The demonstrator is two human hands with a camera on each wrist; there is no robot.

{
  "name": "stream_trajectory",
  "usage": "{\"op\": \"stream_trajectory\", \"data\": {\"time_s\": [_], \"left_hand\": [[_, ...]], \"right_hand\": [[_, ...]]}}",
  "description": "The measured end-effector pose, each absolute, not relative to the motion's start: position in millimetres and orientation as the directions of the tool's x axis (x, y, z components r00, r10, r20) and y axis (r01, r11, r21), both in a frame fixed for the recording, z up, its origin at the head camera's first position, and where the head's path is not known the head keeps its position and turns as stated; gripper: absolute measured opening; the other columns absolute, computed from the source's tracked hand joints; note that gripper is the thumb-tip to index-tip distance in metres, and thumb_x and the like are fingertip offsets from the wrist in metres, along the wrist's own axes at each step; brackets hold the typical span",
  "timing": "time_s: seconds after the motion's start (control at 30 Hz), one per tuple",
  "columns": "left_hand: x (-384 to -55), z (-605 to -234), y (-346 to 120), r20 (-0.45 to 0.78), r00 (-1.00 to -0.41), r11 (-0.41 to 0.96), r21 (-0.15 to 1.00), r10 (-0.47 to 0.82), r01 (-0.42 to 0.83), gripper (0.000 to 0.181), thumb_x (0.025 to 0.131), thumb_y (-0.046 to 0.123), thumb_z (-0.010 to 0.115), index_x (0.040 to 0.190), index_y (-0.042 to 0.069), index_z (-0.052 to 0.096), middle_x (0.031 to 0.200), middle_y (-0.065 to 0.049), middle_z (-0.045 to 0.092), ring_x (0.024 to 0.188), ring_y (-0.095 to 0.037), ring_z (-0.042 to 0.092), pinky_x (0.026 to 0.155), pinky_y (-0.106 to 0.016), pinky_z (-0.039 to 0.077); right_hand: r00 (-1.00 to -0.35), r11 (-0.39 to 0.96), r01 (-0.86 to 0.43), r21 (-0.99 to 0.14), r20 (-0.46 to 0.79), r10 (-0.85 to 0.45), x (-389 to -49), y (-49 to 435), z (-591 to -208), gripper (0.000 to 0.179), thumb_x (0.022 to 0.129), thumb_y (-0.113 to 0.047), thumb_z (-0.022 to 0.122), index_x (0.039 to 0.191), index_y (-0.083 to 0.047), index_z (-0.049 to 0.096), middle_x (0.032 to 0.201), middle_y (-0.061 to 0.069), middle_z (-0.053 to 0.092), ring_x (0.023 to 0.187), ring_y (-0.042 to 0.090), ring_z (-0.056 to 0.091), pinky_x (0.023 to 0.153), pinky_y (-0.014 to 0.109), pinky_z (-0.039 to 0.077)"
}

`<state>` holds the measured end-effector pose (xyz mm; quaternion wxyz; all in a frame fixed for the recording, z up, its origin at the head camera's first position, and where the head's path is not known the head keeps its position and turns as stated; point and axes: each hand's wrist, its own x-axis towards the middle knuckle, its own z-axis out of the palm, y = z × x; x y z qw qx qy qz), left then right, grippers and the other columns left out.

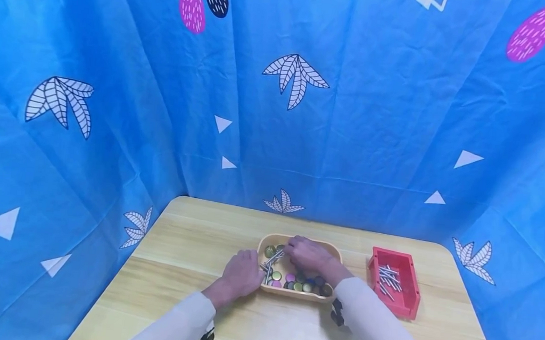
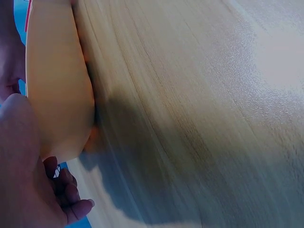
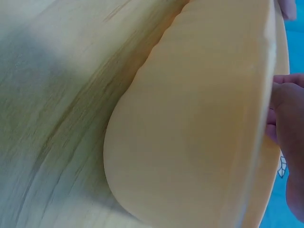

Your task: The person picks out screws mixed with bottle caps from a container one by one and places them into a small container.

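An orange-yellow plastic basin [image 1: 296, 294] holds bottle caps [image 1: 307, 287] in several colours and some silver screws [image 1: 272, 258] along its left side. My left hand [image 1: 243, 272] grips the basin's left end. In the left wrist view, that hand's thumb side [image 2: 19, 128] lies at the rim, with curled fingers [image 2: 71, 192] below the end wall. My right hand [image 1: 311, 256] reaches over the basin, fingers bent down at the upper ends of the screws. The wall partly hides this hand [image 3: 289, 118] in the right wrist view; I cannot tell whether it pinches a screw.
To the right of the basin stands a red open-fronted bin [image 1: 409, 287] with several silver screws [image 1: 390, 278] inside. Both stand on a light wood-grain table [image 1: 190, 243]. A blue patterned curtain [image 1: 274, 149] surrounds the table's back and sides.
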<state>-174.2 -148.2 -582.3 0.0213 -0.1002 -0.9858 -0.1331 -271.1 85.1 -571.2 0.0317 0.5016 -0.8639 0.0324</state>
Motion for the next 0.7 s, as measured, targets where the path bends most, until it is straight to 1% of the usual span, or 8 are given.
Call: {"op": "stream_trajectory", "data": {"time_s": [0.1,0.2,0.27,0.33,0.4,0.47,0.53,0.7], "left_hand": [[-176,-582,-149,0.056,-0.980,0.944,0.264,0.189,0.197,0.030,0.086,0.026,0.056,0.097,-0.001,0.057,0.081,-0.008,0.051,0.067,-0.020,0.044,0.057,-0.032,0.039],[-176,-582,-149,0.043,-0.982,0.943,0.273,0.186,0.191,0.030,0.085,0.027,0.055,0.096,0.000,0.058,0.080,-0.007,0.051,0.066,-0.019,0.045,0.056,-0.031,0.038],[-176,-582,-149,0.045,-0.982,0.942,0.278,0.186,0.191,0.030,0.085,0.028,0.055,0.096,0.000,0.058,0.080,-0.007,0.050,0.066,-0.019,0.044,0.056,-0.030,0.038],[-176,-583,-149,0.049,-0.981,0.943,0.271,0.187,0.193,0.031,0.085,0.028,0.055,0.097,0.000,0.058,0.079,-0.007,0.049,0.066,-0.019,0.044,0.056,-0.030,0.037],[-176,-584,-149,0.054,-0.981,0.946,0.260,0.188,0.195,0.032,0.085,0.028,0.054,0.097,-0.001,0.058,0.080,-0.007,0.049,0.067,-0.020,0.043,0.058,-0.031,0.037],[-176,-585,-149,0.054,-0.981,0.950,0.244,0.188,0.196,0.032,0.086,0.029,0.053,0.098,-0.001,0.057,0.081,-0.008,0.049,0.068,-0.020,0.043,0.059,-0.032,0.037],[-176,-585,-148,0.059,-0.980,0.950,0.243,0.189,0.197,0.033,0.086,0.029,0.053,0.098,-0.002,0.056,0.081,-0.008,0.048,0.069,-0.021,0.043,0.059,-0.032,0.037],[-176,-582,-148,0.055,-0.981,0.950,0.245,0.188,0.196,0.031,0.086,0.028,0.054,0.097,-0.001,0.056,0.082,-0.009,0.049,0.070,-0.021,0.043,0.060,-0.033,0.037]], "right_hand": [[-0.509,0.504,-0.861,-0.071,0.097,-0.855,-270,88,-568,0.020,0.089,-0.015,0.077,0.107,-0.017,0.069,0.102,-0.002,0.064,0.091,0.011,0.059,0.076,0.022,0.055],[-0.526,0.518,-0.850,-0.099,0.096,-0.845,-269,91,-564,0.024,0.087,-0.014,0.081,0.108,-0.016,0.069,0.104,-0.001,0.065,0.093,0.012,0.060,0.078,0.023,0.057],[-0.549,0.537,-0.834,-0.128,0.090,-0.831,-267,93,-562,0.030,0.084,-0.012,0.082,0.111,-0.016,0.070,0.107,0.000,0.066,0.097,0.014,0.062,0.082,0.025,0.058],[-0.571,0.555,-0.817,-0.155,0.084,-0.817,-266,96,-560,0.040,0.079,-0.007,0.084,0.115,-0.015,0.071,0.110,0.001,0.066,0.101,0.015,0.063,0.086,0.028,0.059],[-0.593,0.573,-0.800,-0.180,0.086,-0.801,-265,99,-559,0.050,0.073,-0.002,0.085,0.119,-0.015,0.070,0.112,0.001,0.066,0.102,0.016,0.063,0.086,0.028,0.059],[-0.590,0.567,-0.803,-0.182,0.114,-0.799,-266,102,-559,0.054,0.069,0.002,0.083,0.119,-0.014,0.070,0.110,0.002,0.066,0.100,0.015,0.063,0.085,0.027,0.059],[-0.580,0.549,-0.812,-0.196,0.165,-0.798,-266,105,-559,0.048,0.073,0.003,0.080,0.117,-0.012,0.071,0.106,0.002,0.066,0.096,0.015,0.063,0.083,0.027,0.059],[-0.562,0.503,-0.825,-0.259,0.282,-0.777,-268,113,-556,0.021,0.092,-0.004,0.071,0.112,-0.008,0.074,0.100,0.003,0.066,0.090,0.016,0.063,0.081,0.029,0.059]]}}
